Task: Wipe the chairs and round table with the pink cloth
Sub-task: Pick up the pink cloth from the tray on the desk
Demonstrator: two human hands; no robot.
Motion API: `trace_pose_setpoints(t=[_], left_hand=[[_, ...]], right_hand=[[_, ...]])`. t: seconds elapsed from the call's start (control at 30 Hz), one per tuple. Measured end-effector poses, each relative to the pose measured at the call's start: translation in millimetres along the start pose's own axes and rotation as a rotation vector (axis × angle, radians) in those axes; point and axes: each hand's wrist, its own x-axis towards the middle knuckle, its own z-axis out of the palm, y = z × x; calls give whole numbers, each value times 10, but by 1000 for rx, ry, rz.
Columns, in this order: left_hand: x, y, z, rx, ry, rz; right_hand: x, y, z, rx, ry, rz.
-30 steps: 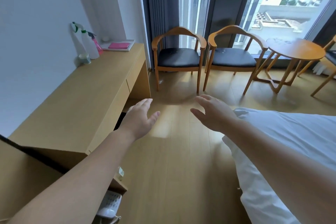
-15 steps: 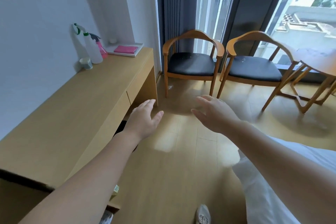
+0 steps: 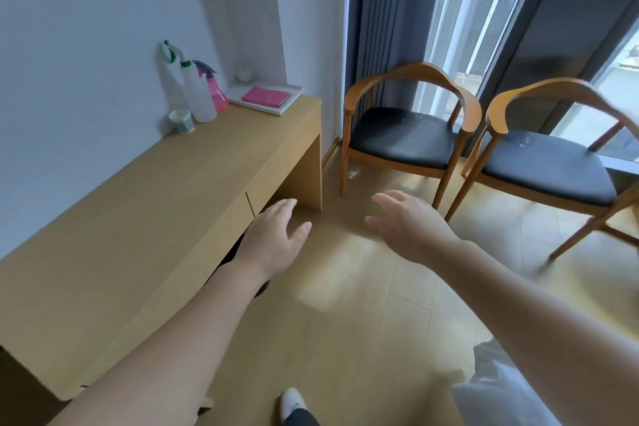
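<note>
A folded pink cloth (image 3: 265,96) lies on a white tray (image 3: 287,106) at the far end of the wooden desk (image 3: 145,218). Two wooden armchairs with black seats stand by the window: the left chair (image 3: 403,138) and the right chair (image 3: 546,166), both with white specks on the seats. My left hand (image 3: 273,239) and my right hand (image 3: 408,225) are stretched out over the floor, fingers apart, holding nothing. The round table is out of view.
Two spray bottles, a white one (image 3: 195,93) and a pink one (image 3: 214,93), and a small cup (image 3: 182,120) stand on the desk by the wall. White bedding (image 3: 491,387) is at the lower right. My shoe (image 3: 292,399) shows at the bottom.
I have moved forward and turned left: the desk, tray and chairs are nearer, the round table has left the view. Both hands stay open in front of me.
</note>
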Motion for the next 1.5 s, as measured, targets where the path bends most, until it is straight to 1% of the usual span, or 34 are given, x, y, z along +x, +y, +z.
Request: trace_pose_setpoints(t=[0.23,0.43,0.63,0.9,1.07,1.3,1.5], left_hand=[[862,-271,-27,-10,2,4],[1731,-481,-185,-33,8,16],[2394,-720,-257,-27,-21,35],[3056,-898,-182,-41,-57,-28],[3572,-905,-105,-23,-25,-79],[4380,-782,8,-5,13,-177],[4877,-753,133,-14,63,-286]], right_hand=[[931,76,-20,-41,25,-18],[1797,44,-115,-45,22,7],[2458,74,-103,-34,15,37],[3244,264,-60,-31,-29,12],[3876,523,-43,-21,-44,-37],[4788,988,-155,-13,-80,-186],[5450,1322,-243,-23,-137,-312]])
